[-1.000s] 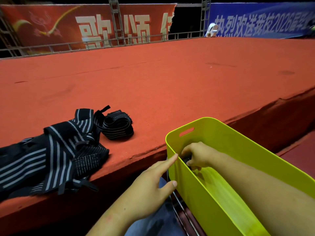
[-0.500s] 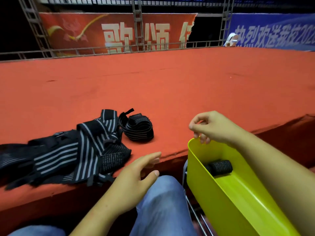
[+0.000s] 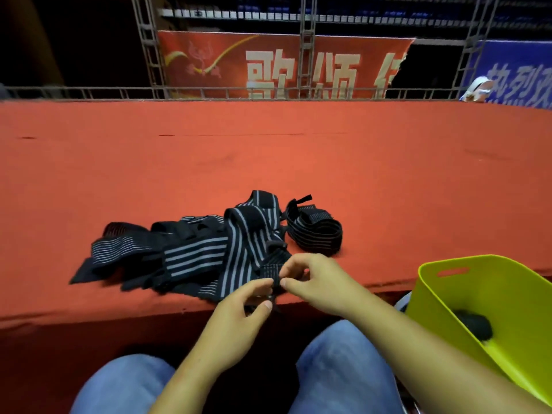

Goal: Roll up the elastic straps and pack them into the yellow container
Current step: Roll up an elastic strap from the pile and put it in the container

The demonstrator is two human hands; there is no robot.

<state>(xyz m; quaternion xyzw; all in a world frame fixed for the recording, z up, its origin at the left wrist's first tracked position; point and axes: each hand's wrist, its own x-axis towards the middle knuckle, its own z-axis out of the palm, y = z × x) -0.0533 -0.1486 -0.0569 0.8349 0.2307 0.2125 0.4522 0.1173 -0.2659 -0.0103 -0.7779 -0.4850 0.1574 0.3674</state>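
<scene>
A heap of black elastic straps with grey stripes lies on the red carpeted platform near its front edge. My left hand and my right hand meet at the heap's near right end, both pinching the end of one strap. A loosely coiled strap sits just right of the heap. The yellow container stands at the lower right, beside my knee, with one rolled black strap lying inside it.
My knees in blue jeans fill the bottom of the view below the platform's edge. A metal railing and red and blue banners run along the platform's far side. A white object rests at the far right edge.
My right hand left the yellow container, where a rolled strap now lies, and moved left to the heap. My left hand rose from my lap to the same strap end. The view swung left.
</scene>
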